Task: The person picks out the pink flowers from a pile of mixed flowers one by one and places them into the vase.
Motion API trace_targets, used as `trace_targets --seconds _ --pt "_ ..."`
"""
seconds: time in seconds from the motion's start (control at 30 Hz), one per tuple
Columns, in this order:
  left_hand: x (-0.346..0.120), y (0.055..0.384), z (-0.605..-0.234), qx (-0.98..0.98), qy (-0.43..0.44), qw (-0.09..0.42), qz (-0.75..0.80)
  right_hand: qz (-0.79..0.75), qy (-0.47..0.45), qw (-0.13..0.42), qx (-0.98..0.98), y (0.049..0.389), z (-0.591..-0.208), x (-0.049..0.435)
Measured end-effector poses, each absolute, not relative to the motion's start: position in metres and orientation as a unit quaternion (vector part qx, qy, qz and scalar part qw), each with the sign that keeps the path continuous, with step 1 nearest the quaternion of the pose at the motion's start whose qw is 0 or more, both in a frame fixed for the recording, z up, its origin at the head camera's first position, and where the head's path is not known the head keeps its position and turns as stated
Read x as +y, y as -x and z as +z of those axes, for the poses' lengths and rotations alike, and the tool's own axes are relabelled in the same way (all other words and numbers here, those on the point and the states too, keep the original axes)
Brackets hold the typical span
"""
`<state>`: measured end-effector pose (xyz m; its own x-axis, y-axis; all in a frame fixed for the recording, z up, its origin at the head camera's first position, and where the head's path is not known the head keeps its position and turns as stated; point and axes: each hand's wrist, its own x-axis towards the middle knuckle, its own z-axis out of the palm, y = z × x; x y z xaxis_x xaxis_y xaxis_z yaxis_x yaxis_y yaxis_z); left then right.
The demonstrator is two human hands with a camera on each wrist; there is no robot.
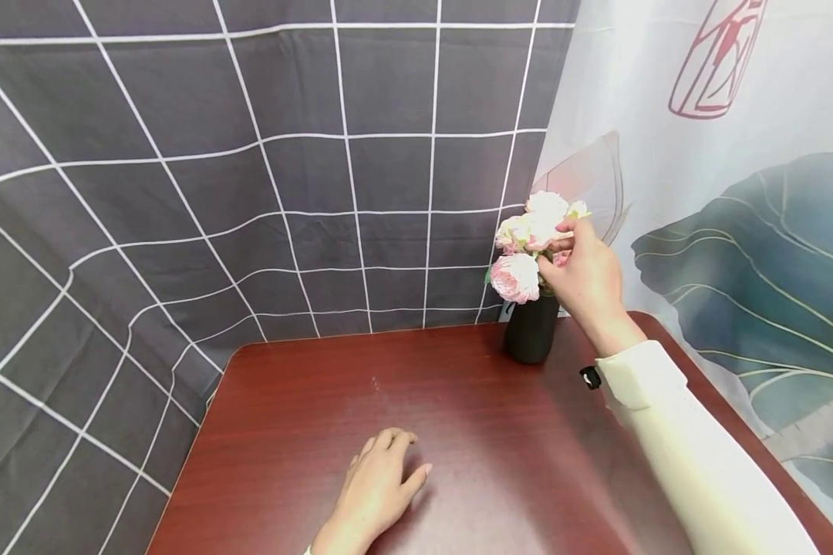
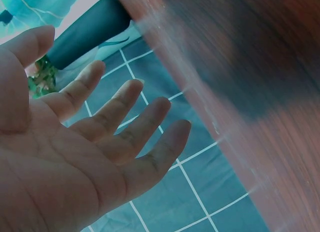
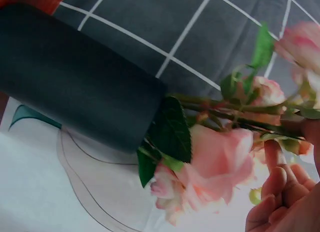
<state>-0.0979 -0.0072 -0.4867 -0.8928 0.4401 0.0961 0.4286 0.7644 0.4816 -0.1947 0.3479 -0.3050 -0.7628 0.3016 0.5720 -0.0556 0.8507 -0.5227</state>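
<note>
My right hand (image 1: 588, 276) is up among the pink and white artificial flowers (image 1: 516, 278), pinching a flower stem (image 3: 241, 121) between thumb and fingers. The stems come out of the mouth of a black vase (image 1: 530, 333), which stands upright near the table's far right corner. A large pink rose (image 3: 220, 159) and dark green leaves hang at the vase's rim in the right wrist view. Over the front middle of the table, my left hand (image 1: 375, 484) is empty, its fingers loosely extended and spread apart in the left wrist view.
The reddish-brown wooden table (image 1: 333, 401) meets a dark grey curtain (image 1: 389, 177) with white grid lines at the back and left. A pale curtain (image 1: 791, 254) with leaf patterns hangs to the right, close behind the vase. A small black object (image 1: 589, 377) shows at the right cuff.
</note>
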Motion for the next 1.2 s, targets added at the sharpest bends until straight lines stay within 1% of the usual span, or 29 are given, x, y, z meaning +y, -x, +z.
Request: trace_targets --seconds 0.07,0.17,0.33,0.57,0.7,0.87,1.2 --pt "-0.008 0.097 -0.486 0.939 -0.232 0.013 0.252 0.265 0.086 0.333 -0.901 0.198 -0.307 0.345" --pt "-0.01 0.097 -0.486 0.94 -0.23 0.013 0.252 0.254 0.104 0.341 -0.899 0.203 -0.311 0.342" --pt "-0.012 0.097 -0.486 0.94 -0.224 0.008 0.258 0.227 0.112 0.355 -0.9 0.206 -0.318 0.344" --pt "-0.011 0.096 -0.486 0.939 -0.226 0.007 0.258 0.186 0.118 0.337 -0.915 0.21 -0.331 0.348" --pt "-0.011 0.097 -0.487 0.94 -0.226 0.013 0.256 0.196 0.129 0.343 -0.91 0.21 -0.332 0.348" --pt "-0.01 0.096 -0.486 0.941 -0.226 0.017 0.252 0.208 0.111 0.357 -0.904 0.214 -0.331 0.344" --pt "-0.008 0.094 -0.485 0.939 -0.232 0.017 0.254 0.224 0.117 0.364 -0.896 0.213 -0.33 0.344"
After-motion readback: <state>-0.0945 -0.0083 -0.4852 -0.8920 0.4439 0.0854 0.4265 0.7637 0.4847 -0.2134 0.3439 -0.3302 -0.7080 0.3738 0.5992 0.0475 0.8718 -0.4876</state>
